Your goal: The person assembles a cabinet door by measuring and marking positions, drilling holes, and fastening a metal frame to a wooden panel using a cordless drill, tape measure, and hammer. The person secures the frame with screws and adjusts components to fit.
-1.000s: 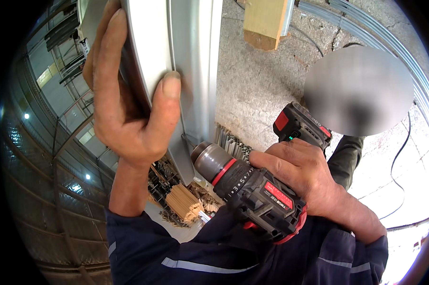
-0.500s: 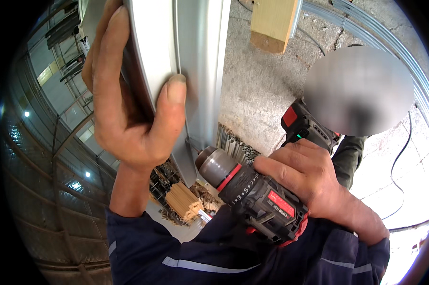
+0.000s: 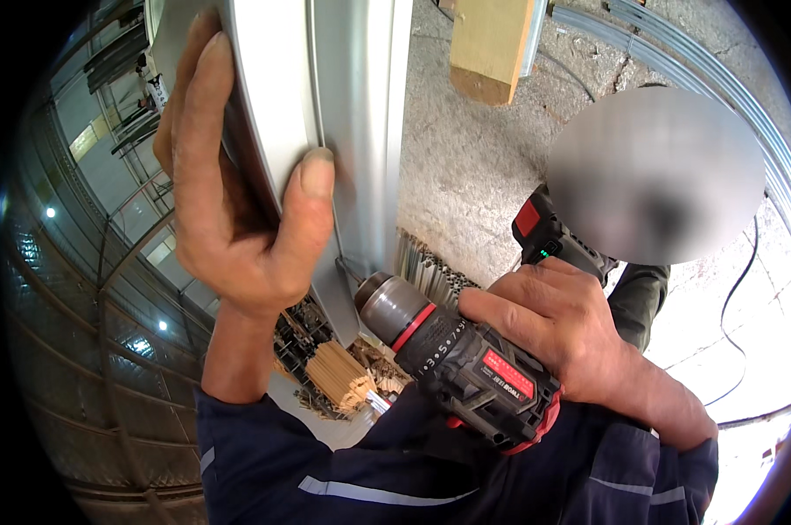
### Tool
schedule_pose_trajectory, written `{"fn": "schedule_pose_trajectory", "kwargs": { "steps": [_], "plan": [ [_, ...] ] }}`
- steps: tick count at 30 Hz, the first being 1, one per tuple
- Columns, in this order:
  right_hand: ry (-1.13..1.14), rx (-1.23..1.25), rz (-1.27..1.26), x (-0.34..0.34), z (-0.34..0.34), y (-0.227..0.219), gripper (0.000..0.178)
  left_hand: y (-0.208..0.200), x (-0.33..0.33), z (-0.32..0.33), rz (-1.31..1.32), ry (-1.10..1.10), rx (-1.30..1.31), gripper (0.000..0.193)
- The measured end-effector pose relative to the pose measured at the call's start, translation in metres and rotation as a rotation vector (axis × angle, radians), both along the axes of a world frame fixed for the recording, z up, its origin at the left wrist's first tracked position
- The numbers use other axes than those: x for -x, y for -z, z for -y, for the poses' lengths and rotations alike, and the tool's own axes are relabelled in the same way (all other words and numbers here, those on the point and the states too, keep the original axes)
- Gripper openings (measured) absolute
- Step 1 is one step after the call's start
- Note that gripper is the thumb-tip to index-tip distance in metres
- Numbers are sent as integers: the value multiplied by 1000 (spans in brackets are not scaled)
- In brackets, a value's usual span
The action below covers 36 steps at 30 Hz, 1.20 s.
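Observation:
A long silvery metal profile (image 3: 356,105) with a lengthwise groove runs up out of the top of the view. My left hand (image 3: 247,210) grips its left side, the thumb lying on the front face and the fingers behind the edge. My right hand (image 3: 553,324) is wrapped round a black and red cordless drill (image 3: 465,367). The drill's chuck (image 3: 391,302) points up and left, and its thin bit (image 3: 350,269) reaches the profile's surface below my left thumb. Whether the bit has gone into the metal I cannot tell. Part of the drill's grip is hidden by my right hand.
A wooden beam end (image 3: 492,44) juts in at the top. Metal strips (image 3: 675,52) lie along the floor at the far right, near a dark cable (image 3: 744,324). Below the profile are a bundle of wooden sticks (image 3: 336,372) and stacked metal pieces (image 3: 430,267). A person's dark trouser leg (image 3: 642,302) shows at right.
The profile, my left thumb and the drill appear slightly further left in the view. Both grips stay the same, and the bit is still at the metal.

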State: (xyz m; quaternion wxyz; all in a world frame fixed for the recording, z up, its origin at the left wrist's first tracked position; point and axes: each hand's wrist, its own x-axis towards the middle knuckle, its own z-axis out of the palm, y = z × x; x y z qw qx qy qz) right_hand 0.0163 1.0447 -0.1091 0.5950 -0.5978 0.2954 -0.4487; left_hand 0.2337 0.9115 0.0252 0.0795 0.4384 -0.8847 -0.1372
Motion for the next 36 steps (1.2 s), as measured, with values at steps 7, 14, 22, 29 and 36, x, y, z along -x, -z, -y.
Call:
{"fn": "schedule_pose_trajectory", "kwargs": {
  "steps": [7,14,22,29,36],
  "plan": [
    [2,-13,-8,-1,1,0,44,3,-4,4,-9,47,17,71],
    [-10,-17,-3,1,1,-1,44,1,-1,2,-14,35,0,72],
    [-10,-14,-2,-1,-1,1,44,0,-2,2,-4,23,-21,73],
    [-26,-31,-6,0,1,0,45,2,-4,7,-4,76,5,72],
    [-13,-46,13,-3,0,-1,45,1,-2,9,-17,75,-15,73]
  ]
}}
